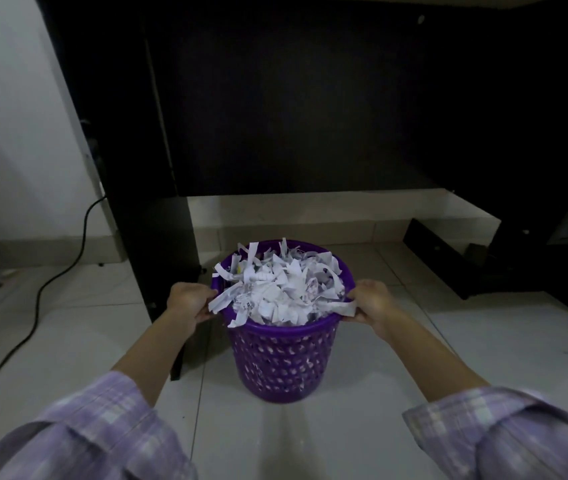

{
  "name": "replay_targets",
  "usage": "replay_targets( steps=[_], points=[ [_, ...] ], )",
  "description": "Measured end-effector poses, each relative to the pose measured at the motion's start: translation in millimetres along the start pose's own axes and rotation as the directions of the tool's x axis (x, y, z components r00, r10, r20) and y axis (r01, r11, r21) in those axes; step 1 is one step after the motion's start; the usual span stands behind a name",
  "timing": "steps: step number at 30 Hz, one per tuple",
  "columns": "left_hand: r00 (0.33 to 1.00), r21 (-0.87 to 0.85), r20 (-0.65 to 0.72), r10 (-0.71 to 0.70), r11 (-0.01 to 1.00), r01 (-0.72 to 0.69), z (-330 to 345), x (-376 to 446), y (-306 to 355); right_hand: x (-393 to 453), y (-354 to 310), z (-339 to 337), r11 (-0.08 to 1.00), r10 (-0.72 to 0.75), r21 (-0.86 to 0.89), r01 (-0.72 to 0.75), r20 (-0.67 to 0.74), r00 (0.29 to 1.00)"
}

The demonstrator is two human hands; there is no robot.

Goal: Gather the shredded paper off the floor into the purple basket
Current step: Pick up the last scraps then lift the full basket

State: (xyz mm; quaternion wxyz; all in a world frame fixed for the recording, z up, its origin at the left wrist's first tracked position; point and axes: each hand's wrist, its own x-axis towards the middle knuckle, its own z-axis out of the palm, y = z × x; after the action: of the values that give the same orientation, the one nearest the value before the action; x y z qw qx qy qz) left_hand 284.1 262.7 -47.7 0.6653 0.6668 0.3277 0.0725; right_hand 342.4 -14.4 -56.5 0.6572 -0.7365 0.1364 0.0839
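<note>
The purple basket (284,362) stands upright on the pale tiled floor in the middle of the view, its sides full of small holes. White shredded paper (275,289) is heaped above its rim, with a few strips hanging over the edge. My left hand (190,303) grips the rim on the left side. My right hand (370,303) grips the rim on the right side, with a paper strip lying against its fingers. Both forearms reach forward from lilac checked sleeves.
A dark desk (275,98) rises just behind the basket, its black leg panel (157,237) close to my left hand. A black cable (38,306) trails over the floor at the left. Dark low furniture (483,265) sits at the right.
</note>
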Motion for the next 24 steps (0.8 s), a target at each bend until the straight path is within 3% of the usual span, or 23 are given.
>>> replay_targets(
  steps=[5, 18, 24],
  points=[
    [0.999, -0.053, -0.049, 0.018, 0.998, -0.02, -1, 19, 7, 34, -11, 22, 0.996, -0.019, -0.089, 0.016, -0.033, 0.999],
    [0.998, -0.125, -0.068, -0.014, 0.992, 0.006, -2, 61, 30, 85, -37, 64, 0.998, 0.008, -0.064, -0.006, 0.025, 1.0],
    [0.998, -0.057, -0.066, 0.002, 0.998, -0.006, -4, 66, 29, 74, -40, 66, 0.998, 0.031, -0.057, -0.028, 0.05, 0.998]
  ],
)
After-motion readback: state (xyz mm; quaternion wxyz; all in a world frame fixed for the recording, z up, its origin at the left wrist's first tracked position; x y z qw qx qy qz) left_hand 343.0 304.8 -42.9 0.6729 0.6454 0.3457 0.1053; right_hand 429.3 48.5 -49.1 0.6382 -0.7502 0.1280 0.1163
